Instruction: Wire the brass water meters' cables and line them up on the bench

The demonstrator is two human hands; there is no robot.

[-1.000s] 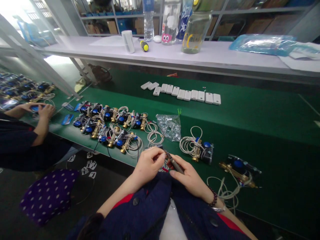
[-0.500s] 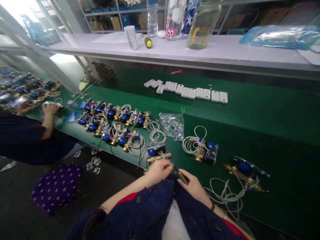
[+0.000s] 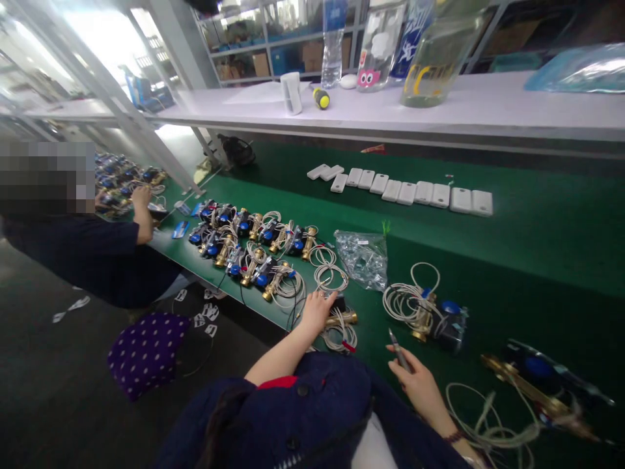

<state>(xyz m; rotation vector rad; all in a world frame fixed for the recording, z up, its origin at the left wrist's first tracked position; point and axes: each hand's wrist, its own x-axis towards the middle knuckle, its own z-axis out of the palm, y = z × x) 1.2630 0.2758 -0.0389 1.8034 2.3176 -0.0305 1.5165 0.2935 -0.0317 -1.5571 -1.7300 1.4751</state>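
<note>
My left hand (image 3: pixel 318 309) lies on a brass valve unit (image 3: pixel 342 317) with a coiled white cable (image 3: pixel 340 337) on the green bench top (image 3: pixel 512 260); its fingers curl over the unit's dark body. My right hand (image 3: pixel 418 384) is apart from it, to the right and nearer me, pinching a slim grey tool (image 3: pixel 398 350) that points up and away. A second valve unit with a blue cap (image 3: pixel 442 319) and a coiled cable lies just beyond my right hand.
Several finished valve units (image 3: pixel 249 247) lie in rows to the left. A clear plastic bag (image 3: pixel 364 257) and a row of white covers (image 3: pixel 415 191) lie beyond. Another valve (image 3: pixel 537 378) lies at right. A co-worker's arm (image 3: pixel 141 215) reaches onto the bench at left.
My hands have separated. The left one went forward onto the valve unit on the bench, and the right one moved right with the tool. The view swung left.
</note>
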